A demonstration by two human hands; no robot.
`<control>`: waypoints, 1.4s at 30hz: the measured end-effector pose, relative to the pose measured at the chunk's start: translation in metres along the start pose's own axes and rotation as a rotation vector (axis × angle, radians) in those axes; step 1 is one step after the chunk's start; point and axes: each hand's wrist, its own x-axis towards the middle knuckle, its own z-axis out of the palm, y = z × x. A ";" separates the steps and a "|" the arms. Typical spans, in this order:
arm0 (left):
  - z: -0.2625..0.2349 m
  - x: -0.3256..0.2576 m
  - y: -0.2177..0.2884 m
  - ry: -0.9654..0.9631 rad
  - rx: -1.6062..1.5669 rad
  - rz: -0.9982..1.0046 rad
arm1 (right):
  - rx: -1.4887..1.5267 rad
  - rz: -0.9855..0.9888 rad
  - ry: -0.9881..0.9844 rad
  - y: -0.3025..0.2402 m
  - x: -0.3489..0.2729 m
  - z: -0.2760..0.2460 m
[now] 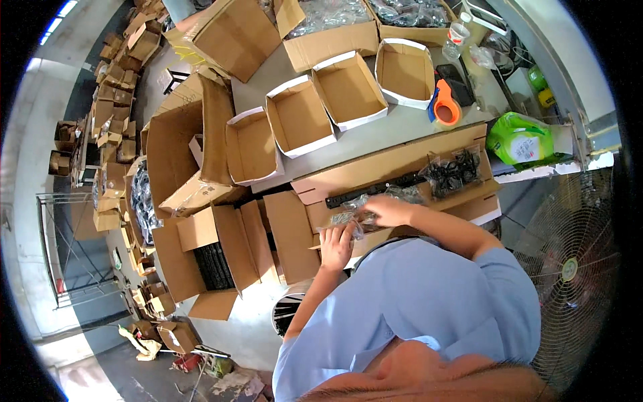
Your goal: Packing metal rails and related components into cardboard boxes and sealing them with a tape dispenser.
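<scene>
My left hand [337,246] is at the near edge of a long open cardboard box [395,157], its fingers closed on a clear plastic bag [343,218] of small parts. Just right of it, my right hand [388,210] has its fingers bent down onto the same bag. What lies under the fingertips is too small to make out. Behind the hands a long black slotted bar [362,194] runs along the box. At the box's right end lies a clear bag of black parts [452,173].
Several shallow white-edged trays [301,117] stand in a row across the table. An orange tape dispenser [445,106] and a green pouch [519,139] are at the right. An open carton [214,266] with black pieces stands left. A caged fan [569,268] is near right.
</scene>
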 end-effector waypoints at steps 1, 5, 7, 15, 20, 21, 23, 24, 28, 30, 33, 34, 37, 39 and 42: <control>0.000 0.000 0.000 -0.012 -0.012 -0.006 | -0.209 0.095 0.039 0.002 -0.015 -0.021; -0.005 0.010 0.003 -0.046 -0.036 0.006 | -0.287 0.766 -0.103 0.031 -0.072 -0.046; -0.005 0.016 0.001 -0.075 -0.052 0.010 | -0.268 0.556 -0.060 0.044 -0.087 -0.051; 0.006 0.053 0.012 -0.169 -0.081 0.088 | -0.448 0.257 -0.076 0.059 -0.107 -0.066; 0.024 0.074 0.020 -0.232 -0.127 0.111 | -0.382 0.410 -0.193 -0.015 -0.103 -0.098; 0.027 0.083 0.024 -0.214 -0.150 0.075 | -0.383 0.419 -0.185 -0.011 -0.110 -0.092; 0.030 0.110 0.040 -0.293 -0.164 0.050 | -0.468 0.479 -0.188 0.011 -0.123 -0.072; 0.035 0.124 0.053 -0.327 -0.176 0.032 | -0.535 0.446 -0.094 0.018 -0.129 -0.062; 0.077 0.146 0.090 -0.511 -0.158 -0.010 | -0.602 0.426 0.138 0.002 -0.133 -0.064; 0.121 0.133 0.073 -0.514 -0.194 0.064 | -0.672 0.420 0.229 -0.001 -0.135 -0.065; 0.132 0.140 0.060 -0.612 -0.357 0.111 | -0.676 0.429 0.255 0.009 -0.145 -0.060; 0.122 0.145 0.060 -0.625 -0.392 0.109 | -0.668 0.442 0.259 0.015 -0.150 -0.057; 0.102 0.146 0.057 -0.611 -0.291 0.066 | -0.673 0.395 0.265 0.020 -0.156 -0.056; 0.117 0.137 0.040 -0.731 -0.272 0.063 | -0.668 0.369 0.242 0.017 -0.152 -0.061; 0.107 0.144 0.054 -0.757 -0.229 0.158 | -0.645 0.340 0.253 0.022 -0.152 -0.062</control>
